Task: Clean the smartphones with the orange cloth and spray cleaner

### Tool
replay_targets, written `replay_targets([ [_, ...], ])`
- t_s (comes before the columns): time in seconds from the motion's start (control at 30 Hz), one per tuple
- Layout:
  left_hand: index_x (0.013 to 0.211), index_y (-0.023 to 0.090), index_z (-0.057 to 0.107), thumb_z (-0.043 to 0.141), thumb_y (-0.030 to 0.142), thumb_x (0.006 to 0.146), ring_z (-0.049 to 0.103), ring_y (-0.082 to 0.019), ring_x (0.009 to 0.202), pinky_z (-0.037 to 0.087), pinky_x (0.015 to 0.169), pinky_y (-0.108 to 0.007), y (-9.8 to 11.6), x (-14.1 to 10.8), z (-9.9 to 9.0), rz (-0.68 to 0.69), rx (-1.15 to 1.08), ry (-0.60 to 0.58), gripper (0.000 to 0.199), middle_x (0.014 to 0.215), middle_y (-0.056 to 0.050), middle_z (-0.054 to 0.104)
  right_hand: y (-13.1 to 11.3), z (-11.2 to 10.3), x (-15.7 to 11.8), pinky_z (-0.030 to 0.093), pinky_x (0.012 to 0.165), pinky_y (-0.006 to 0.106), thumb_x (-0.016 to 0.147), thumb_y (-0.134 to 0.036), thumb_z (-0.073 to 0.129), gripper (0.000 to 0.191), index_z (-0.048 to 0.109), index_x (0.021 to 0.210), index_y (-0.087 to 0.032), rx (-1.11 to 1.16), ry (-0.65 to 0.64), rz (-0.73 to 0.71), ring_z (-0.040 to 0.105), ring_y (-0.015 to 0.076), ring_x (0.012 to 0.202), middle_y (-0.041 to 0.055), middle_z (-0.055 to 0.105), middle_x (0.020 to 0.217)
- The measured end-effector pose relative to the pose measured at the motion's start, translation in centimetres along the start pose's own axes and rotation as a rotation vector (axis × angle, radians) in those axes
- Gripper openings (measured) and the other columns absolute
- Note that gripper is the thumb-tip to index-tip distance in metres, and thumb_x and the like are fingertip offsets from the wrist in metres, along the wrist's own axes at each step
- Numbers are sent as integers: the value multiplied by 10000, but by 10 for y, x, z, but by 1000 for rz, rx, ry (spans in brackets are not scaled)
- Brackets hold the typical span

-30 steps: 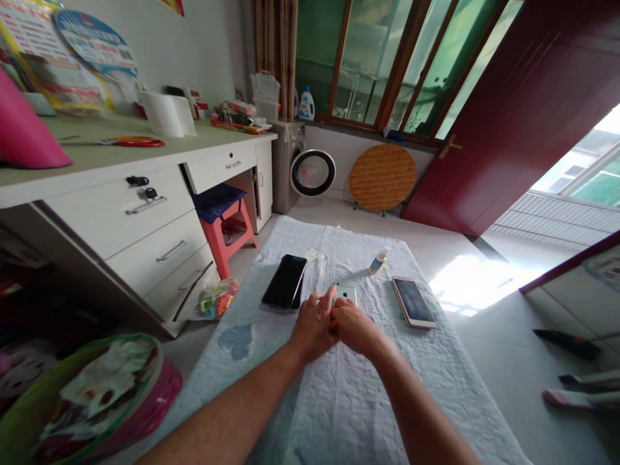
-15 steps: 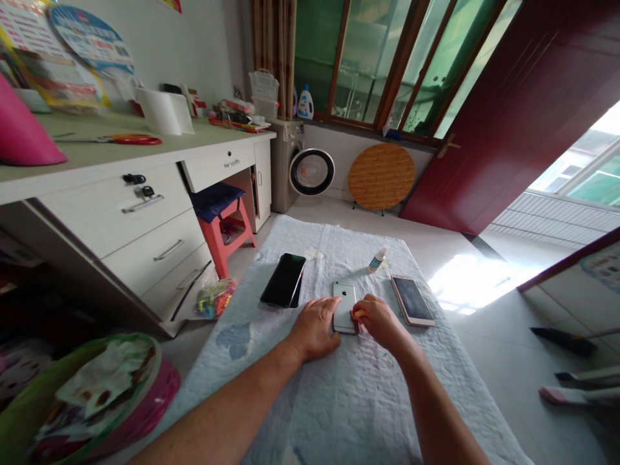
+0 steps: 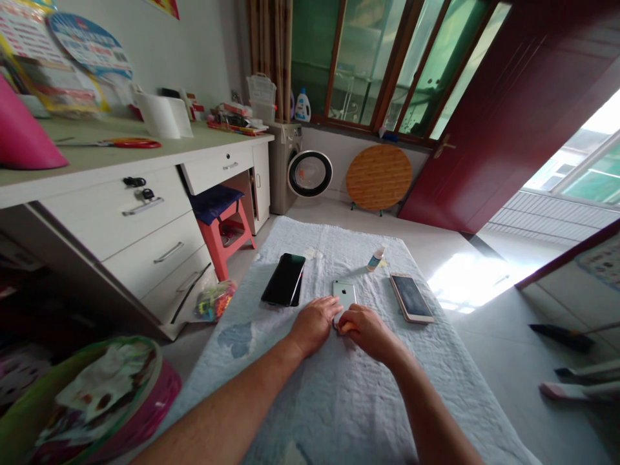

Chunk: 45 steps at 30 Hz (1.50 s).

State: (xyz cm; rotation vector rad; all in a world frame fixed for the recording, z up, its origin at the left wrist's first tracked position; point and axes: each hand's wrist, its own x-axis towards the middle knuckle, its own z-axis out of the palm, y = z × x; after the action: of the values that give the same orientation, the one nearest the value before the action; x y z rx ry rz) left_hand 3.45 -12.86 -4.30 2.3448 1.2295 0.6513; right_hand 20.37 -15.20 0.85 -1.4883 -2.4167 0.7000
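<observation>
A silver smartphone (image 3: pixel 344 294) with an apple logo lies back side up on the cloth-covered table. My left hand (image 3: pixel 314 325) holds it along its left edge, fingers resting on the back. Over its lower end, my right hand (image 3: pixel 363 329) is closed in a pinch on a small orange-yellow piece (image 3: pixel 347 327), pressed to the phone; its kind is not clear. Both hands hide the phone's lower half. A black smartphone (image 3: pixel 285 279) lies to the left, seemingly on another dark device. On the right is a gold-edged smartphone (image 3: pixel 411 298), and behind stands a small spray bottle (image 3: pixel 374 259).
A pale blue patterned cloth (image 3: pixel 310 400) covers the table. To the left are a white desk (image 3: pixel 145 223), a red stool (image 3: pixel 220 248) and a full waste basket (image 3: pixel 167 381). A washing machine (image 3: pixel 283 171) with its door open and a round wooden tabletop (image 3: pixel 379 176) stand behind.
My right hand has moved left and nearer to me, from the phone's right edge to its lower end, with the orange-yellow piece. My left hand stays at the left edge.
</observation>
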Motion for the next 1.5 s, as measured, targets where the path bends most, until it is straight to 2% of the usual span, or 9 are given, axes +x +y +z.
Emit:
replay_targets([
  [0.1,1174,213,660,463,160,914,526,-189,1244,365,1095,-352,0,1,0,-7,13,-11,330,1349,-61,578,-1,4,-5,360,742,223,790,-71,522,174,661,771,-174,-18,-9,6,532,137,801,24,584,821],
  [0.23,1177,225,662,472,179,914,522,-193,1248,358,1099,-359,4,1,-4,-23,-3,-19,327,1348,-58,578,-2,18,-2,343,749,249,794,-75,516,151,631,774,-171,-101,60,21,500,152,810,32,572,842],
  [0.43,1158,236,677,518,283,900,529,-210,1236,365,1086,-342,9,-1,-10,-41,-69,-26,306,1342,-53,584,-8,34,2,331,783,273,798,-72,549,128,611,837,-177,-117,174,-34,481,169,840,34,589,883],
  [0.63,1175,253,669,501,315,915,522,-204,1246,369,1081,-337,5,-1,-10,-35,-85,-31,315,1352,-53,575,-11,27,-2,330,771,260,824,-73,544,143,619,848,-193,-115,150,-26,491,155,820,17,588,860],
  [0.8,1170,267,670,504,225,908,518,-194,1253,382,1085,-353,0,1,-4,-58,-70,-28,314,1363,-30,566,2,14,-10,341,735,244,826,-63,498,174,604,754,-180,-99,102,46,506,149,793,20,572,810],
  [1.0,1156,270,678,523,179,889,530,-195,1240,402,1080,-358,-6,1,5,-35,-61,18,321,1351,-22,577,13,5,-22,354,762,245,801,-52,489,187,612,759,-186,-32,110,83,525,156,822,27,597,835],
  [1.2,1159,258,679,504,193,907,536,-193,1231,396,1079,-339,-1,1,0,-39,-39,11,314,1351,-31,577,3,15,-14,357,749,246,805,-56,469,187,596,760,-186,-49,123,75,521,159,815,33,590,830],
  [1.33,1175,244,671,508,287,924,533,-209,1235,393,1076,-351,5,0,-8,-25,-31,-14,303,1345,-59,580,-6,28,-5,340,778,266,793,-62,498,159,591,783,-192,-81,167,18,513,160,822,23,604,859],
  [1.5,1165,238,677,512,269,921,531,-207,1235,391,1077,-352,3,0,-7,-32,-37,-15,297,1349,-58,577,-2,29,-7,339,779,257,772,-37,485,173,573,761,-185,-58,184,23,507,154,815,21,594,843],
])
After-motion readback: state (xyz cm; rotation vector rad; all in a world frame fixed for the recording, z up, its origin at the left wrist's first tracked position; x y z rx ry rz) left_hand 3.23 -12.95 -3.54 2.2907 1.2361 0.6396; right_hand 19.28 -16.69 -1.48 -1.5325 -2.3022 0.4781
